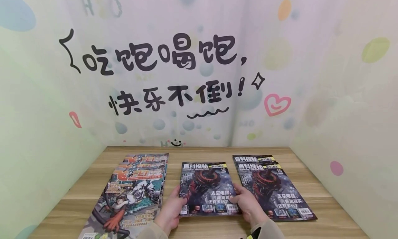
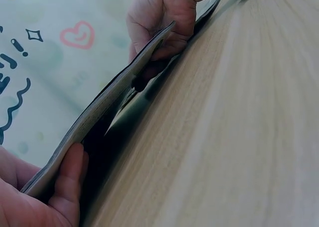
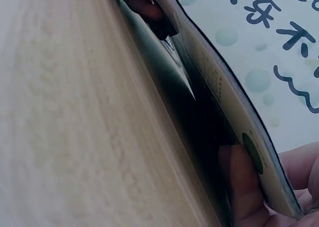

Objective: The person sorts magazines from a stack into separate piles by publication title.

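A dark "Scientific Exploration" magazine (image 1: 206,187) is in the middle of the wooden table, cover up and title toward the wall. My left hand (image 1: 171,209) grips its left edge near the lower corner, thumb on the cover. On the opposite edge my right hand (image 1: 247,204) holds it the same way. In the left wrist view the magazine (image 2: 87,117) is tilted, with a dark gap between it and the tabletop. Fingers (image 2: 72,182) of the left hand reach underneath. The right wrist view likewise shows right-hand fingers (image 3: 245,182) below the magazine (image 3: 234,102).
To the left lies an overlapping stack of magazines (image 1: 124,204) with a robot-and-figure cover. On the right, two magazines (image 1: 276,194) with the same cover as the held one overlap. A printed wall (image 1: 192,128) closes the back of the table (image 1: 199,152).
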`<state>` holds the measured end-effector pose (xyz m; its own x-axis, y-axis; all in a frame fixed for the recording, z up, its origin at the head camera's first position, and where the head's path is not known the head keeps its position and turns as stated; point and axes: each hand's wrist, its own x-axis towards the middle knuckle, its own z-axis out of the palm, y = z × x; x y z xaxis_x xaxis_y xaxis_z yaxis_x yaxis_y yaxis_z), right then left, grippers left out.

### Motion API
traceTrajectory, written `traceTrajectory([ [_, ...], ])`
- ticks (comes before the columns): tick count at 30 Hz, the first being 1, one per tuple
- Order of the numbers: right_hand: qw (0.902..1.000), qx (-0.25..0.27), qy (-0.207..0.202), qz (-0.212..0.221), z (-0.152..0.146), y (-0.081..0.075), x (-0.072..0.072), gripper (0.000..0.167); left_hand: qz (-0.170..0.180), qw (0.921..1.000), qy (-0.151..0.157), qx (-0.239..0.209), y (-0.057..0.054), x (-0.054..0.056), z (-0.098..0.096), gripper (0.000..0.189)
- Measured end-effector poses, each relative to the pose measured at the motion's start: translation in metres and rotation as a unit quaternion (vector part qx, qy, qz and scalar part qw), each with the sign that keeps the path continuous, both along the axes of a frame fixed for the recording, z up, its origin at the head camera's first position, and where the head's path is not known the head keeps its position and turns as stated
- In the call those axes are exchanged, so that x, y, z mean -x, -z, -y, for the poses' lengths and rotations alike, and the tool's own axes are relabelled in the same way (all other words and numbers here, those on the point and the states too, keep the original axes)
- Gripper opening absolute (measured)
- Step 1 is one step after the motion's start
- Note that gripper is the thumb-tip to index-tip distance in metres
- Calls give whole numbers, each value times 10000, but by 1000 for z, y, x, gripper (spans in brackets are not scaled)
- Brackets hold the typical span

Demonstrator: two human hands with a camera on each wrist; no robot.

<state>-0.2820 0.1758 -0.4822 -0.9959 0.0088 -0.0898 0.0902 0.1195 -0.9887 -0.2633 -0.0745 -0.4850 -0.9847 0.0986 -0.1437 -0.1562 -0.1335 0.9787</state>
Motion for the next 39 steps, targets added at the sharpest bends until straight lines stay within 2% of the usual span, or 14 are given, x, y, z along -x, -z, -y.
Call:
traceTrajectory([
  [6,10000,-53,28,-27,0,0,1,70,-97,9999,-60,78,2,2,-1,72],
  [21,9993,-204,324,13,-4,-8,1,71,-309,9993,-185,-31,-6,-1,-5,74],
  [27,9993,-225,294,-98,-11,-11,2,70,-506,9982,-310,-16,-11,0,-14,73],
  [39,9985,-428,300,-142,-36,-20,3,72,-594,9975,-240,-305,-19,2,-39,75],
])
